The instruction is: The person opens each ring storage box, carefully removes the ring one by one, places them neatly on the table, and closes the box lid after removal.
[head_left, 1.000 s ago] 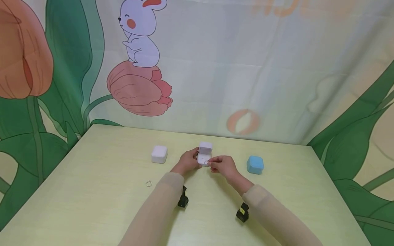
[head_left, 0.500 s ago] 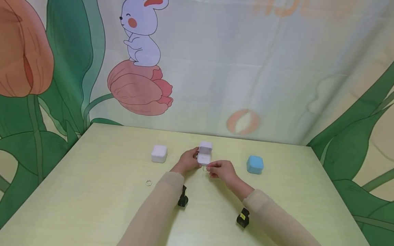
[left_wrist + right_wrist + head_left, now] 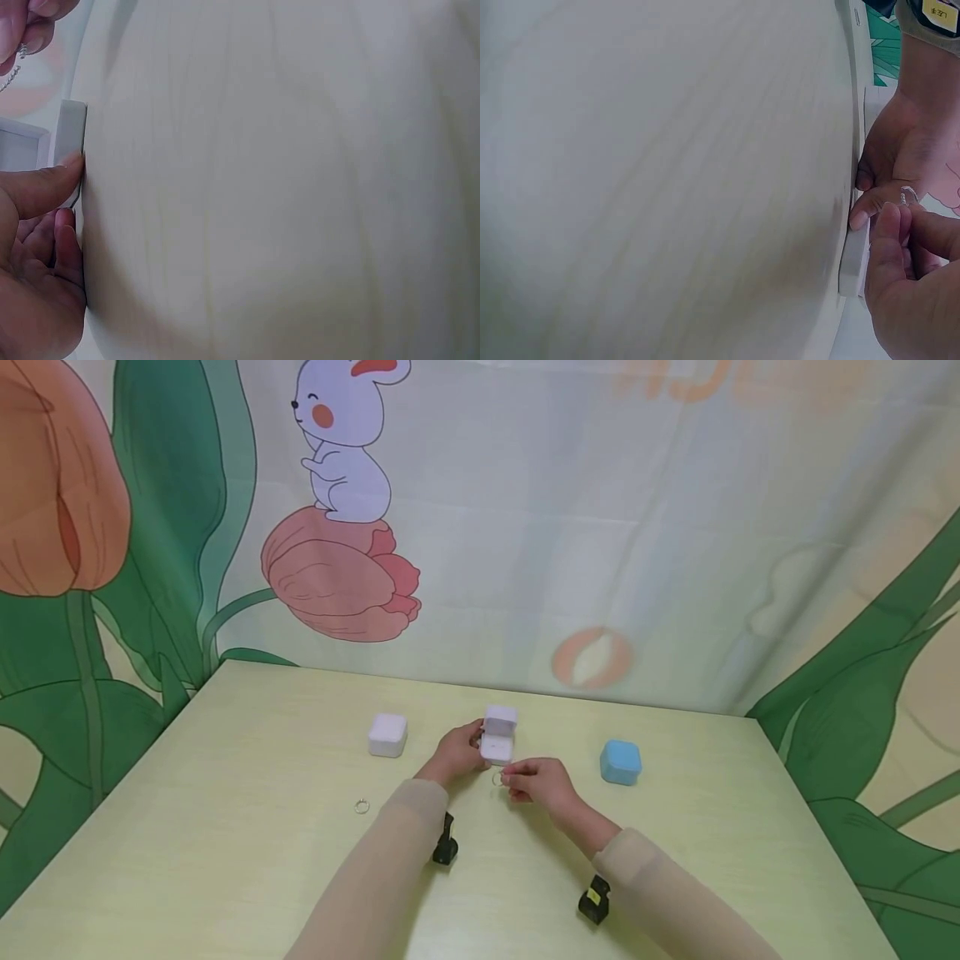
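A small white ring box (image 3: 497, 750) stands on the table with its lid raised and its pale cushion facing up. My left hand (image 3: 459, 752) grips it from the left side; in the left wrist view the thumb (image 3: 45, 187) presses against the box wall (image 3: 70, 135). Just in front of the box, my right hand (image 3: 543, 782) pinches a thin silvery ring (image 3: 910, 190) between thumb and fingertips. The ring's twisted or beaded band shows in both wrist views, apart from the box. The right hand's lower fingers are curled in.
To the left stands a closed white box (image 3: 387, 736), with a second ring (image 3: 362, 807) lying nearer on the table. A closed light-blue box (image 3: 621, 762) is at the right. A printed curtain (image 3: 480, 527) hangs behind the table (image 3: 225, 843).
My right hand has drawn back from the box's cushion toward me, carrying the ring out over the table in front. My left hand stays on the box.
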Demonstrator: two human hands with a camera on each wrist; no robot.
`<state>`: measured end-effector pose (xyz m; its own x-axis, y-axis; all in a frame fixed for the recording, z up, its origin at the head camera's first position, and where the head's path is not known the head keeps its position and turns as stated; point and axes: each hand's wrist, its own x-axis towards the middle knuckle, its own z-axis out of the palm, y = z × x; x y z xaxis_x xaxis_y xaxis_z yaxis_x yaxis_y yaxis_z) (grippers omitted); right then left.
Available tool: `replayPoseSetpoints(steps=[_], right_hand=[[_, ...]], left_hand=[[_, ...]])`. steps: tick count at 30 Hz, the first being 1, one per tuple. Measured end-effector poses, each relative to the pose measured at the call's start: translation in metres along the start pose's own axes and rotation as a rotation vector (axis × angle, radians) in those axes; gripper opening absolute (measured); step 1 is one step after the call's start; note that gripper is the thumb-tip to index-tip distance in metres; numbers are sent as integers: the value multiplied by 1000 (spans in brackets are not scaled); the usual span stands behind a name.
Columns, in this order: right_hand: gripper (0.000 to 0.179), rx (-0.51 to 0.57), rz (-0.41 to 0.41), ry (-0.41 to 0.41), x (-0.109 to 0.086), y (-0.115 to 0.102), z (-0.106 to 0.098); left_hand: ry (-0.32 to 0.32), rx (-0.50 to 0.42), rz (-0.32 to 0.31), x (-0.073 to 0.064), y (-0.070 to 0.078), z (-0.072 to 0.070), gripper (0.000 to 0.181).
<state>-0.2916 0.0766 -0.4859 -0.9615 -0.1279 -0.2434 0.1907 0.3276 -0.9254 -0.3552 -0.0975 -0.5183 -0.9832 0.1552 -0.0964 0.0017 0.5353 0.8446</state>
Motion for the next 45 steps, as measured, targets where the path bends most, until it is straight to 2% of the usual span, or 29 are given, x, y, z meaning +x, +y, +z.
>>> replayPoseSetpoints(steps=[4, 5, 13, 20, 25, 26, 28, 32, 33, 35, 45], right_hand=[[15, -12, 2, -5, -1, 2, 1], [14, -15, 1, -7, -1, 2, 1], [14, -27, 1, -28, -4, 7, 3], [14, -41, 10, -41, -11, 7, 5], [14, -28, 16, -64, -14, 10, 6], [15, -27, 15, -69, -14, 10, 6], [16, -29, 10, -81, -15, 11, 5], [17, -31, 6, -100, -17, 12, 5], [17, -32, 6, -103, -17, 12, 5], [18, -35, 6, -109, -18, 13, 5], [18, -56, 8, -127, -17, 15, 6]], left_hand=[[2, -11, -11, -4, 4, -2, 85], [-1, -16, -39, -9, 10, -3, 84], [19, 12, -51, -24, 23, -4, 82], [19, -3, -57, -22, 21, -2, 81], [4, -21, -65, -14, 14, -2, 82], [10, -22, -32, -10, 9, -1, 82], [8, -18, -29, -8, 6, -1, 82], [18, -17, -29, -15, 13, -1, 81], [12, -17, -63, -19, 19, -2, 81], [16, -12, -62, -22, 22, -2, 80], [11, -22, -67, -21, 22, -2, 80]])
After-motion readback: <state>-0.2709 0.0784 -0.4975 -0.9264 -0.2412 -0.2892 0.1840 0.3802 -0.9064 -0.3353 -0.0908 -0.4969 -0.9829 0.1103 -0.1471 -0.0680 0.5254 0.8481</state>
